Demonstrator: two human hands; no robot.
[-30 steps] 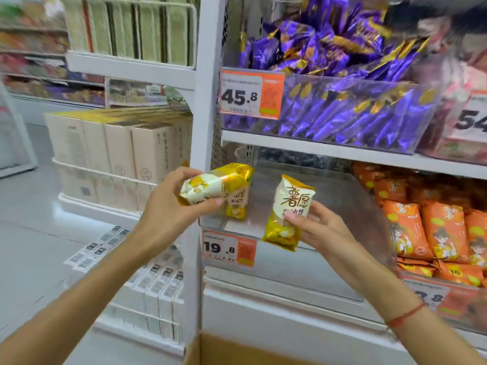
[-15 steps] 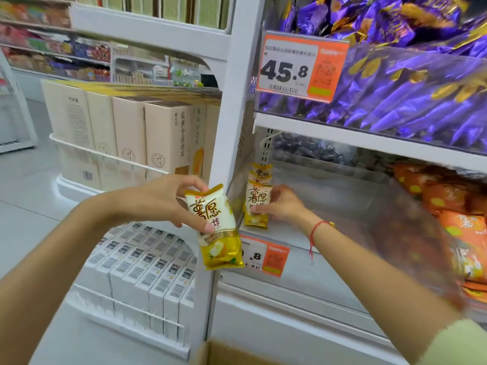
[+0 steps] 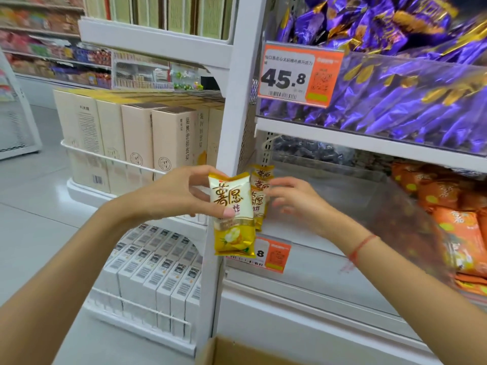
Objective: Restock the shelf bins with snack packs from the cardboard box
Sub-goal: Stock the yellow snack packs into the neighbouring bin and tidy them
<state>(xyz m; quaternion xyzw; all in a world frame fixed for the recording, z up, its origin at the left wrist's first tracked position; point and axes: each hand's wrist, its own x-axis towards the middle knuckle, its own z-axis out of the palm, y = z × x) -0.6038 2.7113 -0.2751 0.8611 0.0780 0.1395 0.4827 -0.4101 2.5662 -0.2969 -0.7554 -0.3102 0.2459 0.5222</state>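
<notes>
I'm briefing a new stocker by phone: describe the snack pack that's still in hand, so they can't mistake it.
Find the white shelf post under the orange 45.8 price tag. In front of its lower part, the left hand pinches a yellow-and-white pack upright. Unlike the matching packs standing in the clear bin behind it, this one hangs outside the bin.

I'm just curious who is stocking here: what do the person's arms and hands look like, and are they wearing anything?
Both forearms are bare, with no gloves or sleeves in view. The left hand has a pale pink thumbnail. The right hand has a thin red string bracelet round its wrist.
</notes>
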